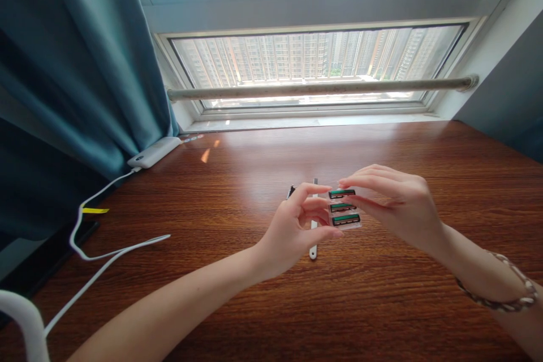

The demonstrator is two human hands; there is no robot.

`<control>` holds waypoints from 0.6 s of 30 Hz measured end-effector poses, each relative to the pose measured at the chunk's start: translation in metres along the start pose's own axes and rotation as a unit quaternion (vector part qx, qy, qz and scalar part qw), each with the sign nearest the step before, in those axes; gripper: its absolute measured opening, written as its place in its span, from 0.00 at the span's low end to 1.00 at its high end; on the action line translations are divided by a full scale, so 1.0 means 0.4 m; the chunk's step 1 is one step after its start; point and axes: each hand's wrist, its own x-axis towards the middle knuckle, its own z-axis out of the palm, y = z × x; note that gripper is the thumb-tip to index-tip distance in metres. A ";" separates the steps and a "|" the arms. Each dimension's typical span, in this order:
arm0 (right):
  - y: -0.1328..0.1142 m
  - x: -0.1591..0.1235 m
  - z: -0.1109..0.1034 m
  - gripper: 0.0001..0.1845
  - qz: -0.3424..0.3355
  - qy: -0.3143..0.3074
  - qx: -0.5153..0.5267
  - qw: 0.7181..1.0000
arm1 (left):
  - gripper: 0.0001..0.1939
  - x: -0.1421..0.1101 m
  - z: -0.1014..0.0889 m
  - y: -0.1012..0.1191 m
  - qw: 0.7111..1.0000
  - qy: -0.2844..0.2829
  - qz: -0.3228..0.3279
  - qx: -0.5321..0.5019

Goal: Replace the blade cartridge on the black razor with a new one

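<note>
My left hand (292, 226) grips a clear plastic tray (353, 227) by its left side, fingers at the top and thumb at the bottom. Three black razor cartridges with green strips sit in the tray, one above another; the lowest cartridge (345, 219) shows most fully. At the upper right, the thumb and fingers of my right hand (394, 203) close around the top cartridge (341, 194). Beneath the tray and left hand, a slim white handle (313, 251) lies on the table, its middle partly covered. A small black object (291, 191) shows behind my left hand, mostly hidden.
The brown wooden table (237, 305) reaches to the window. At the left lie a white power bank (155, 153), its white cable (114, 255) and a yellow strip (95, 211). A blue curtain (85, 56) hangs beside them. A white curved object (21, 317) stands at the lower left.
</note>
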 end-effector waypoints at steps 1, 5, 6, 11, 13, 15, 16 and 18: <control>0.000 0.002 -0.001 0.07 0.022 -0.005 0.010 1.000 | 0.24 -0.001 0.000 -0.001 1.000 0.001 0.002 0.001; 0.003 0.006 -0.008 0.05 0.093 -0.045 0.073 0.992 | 0.24 -0.002 0.000 -0.003 1.000 0.002 0.003 0.009; 0.003 0.007 -0.009 0.05 0.115 -0.055 0.102 0.987 | 0.24 -0.002 0.000 -0.004 1.000 0.001 0.005 0.013; 0.003 0.006 -0.001 0.06 0.257 -0.081 0.265 0.926 | 0.24 -0.003 -0.001 -0.010 0.999 -0.014 0.013 0.051; 0.002 0.005 0.002 0.06 0.293 -0.096 0.290 0.906 | 0.24 -0.004 -0.001 -0.013 0.997 -0.018 0.015 0.068; 0.002 0.005 0.002 0.07 0.311 -0.105 0.296 0.897 | 0.24 -0.004 -0.001 -0.015 0.997 -0.019 0.013 0.075; 0.002 0.005 0.000 0.08 0.316 -0.109 0.296 0.895 | 0.24 -0.004 -0.001 -0.016 0.997 -0.018 0.009 0.071; 0.003 0.007 -0.004 0.10 0.324 -0.124 0.295 0.890 | 0.24 -0.003 0.000 -0.014 0.999 -0.013 0.001 0.051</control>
